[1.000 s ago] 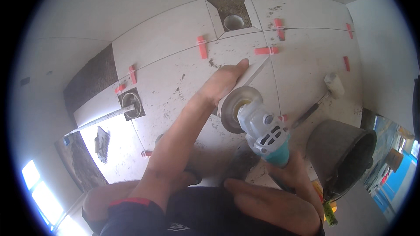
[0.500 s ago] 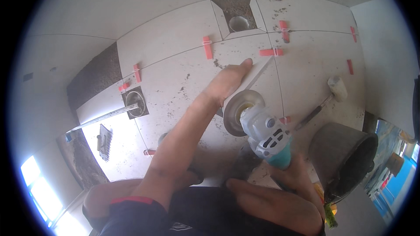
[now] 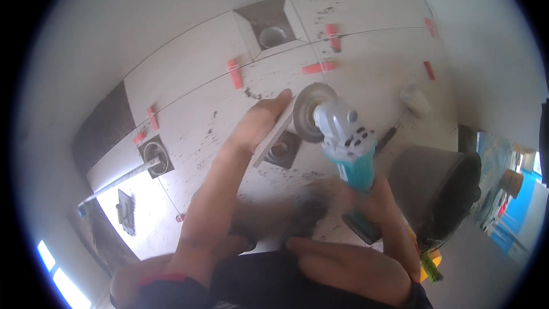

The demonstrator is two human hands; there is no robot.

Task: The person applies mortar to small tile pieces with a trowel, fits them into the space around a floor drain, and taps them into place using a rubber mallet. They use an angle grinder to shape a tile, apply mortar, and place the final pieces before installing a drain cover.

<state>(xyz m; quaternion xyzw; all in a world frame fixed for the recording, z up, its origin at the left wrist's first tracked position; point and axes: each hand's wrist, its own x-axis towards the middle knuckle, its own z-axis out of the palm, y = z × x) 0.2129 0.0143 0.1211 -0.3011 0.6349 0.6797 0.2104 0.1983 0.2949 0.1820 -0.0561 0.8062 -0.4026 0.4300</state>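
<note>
My left hand [image 3: 260, 123] is closed around a narrow strip of tile [image 3: 273, 140], held up on edge above the tiled floor. In my right hand [image 3: 374, 197] is an angle grinder [image 3: 346, 137] with a grey head and teal body. Its round disc [image 3: 313, 112] meets the upper end of the strip, or lies very close to it; dust haze hangs to the right. Just beneath the strip, a square cut-out with a round drain opening [image 3: 280, 150] shows in the floor.
A dark bucket [image 3: 426, 186] stands right of the grinder, near a white-headed mallet [image 3: 414, 100]. Red levelling wedges [image 3: 235, 74] sit along the tile joints. A notched trowel [image 3: 126, 212] and a long straight bar [image 3: 120, 181] lie at left. A pipe opening [image 3: 271, 37] is at the far side.
The grinder's disc has moved up along the strip to its upper end. The strip has shifted left, uncovering the drain opening. Dust has thickened, and the whole view has shifted.
</note>
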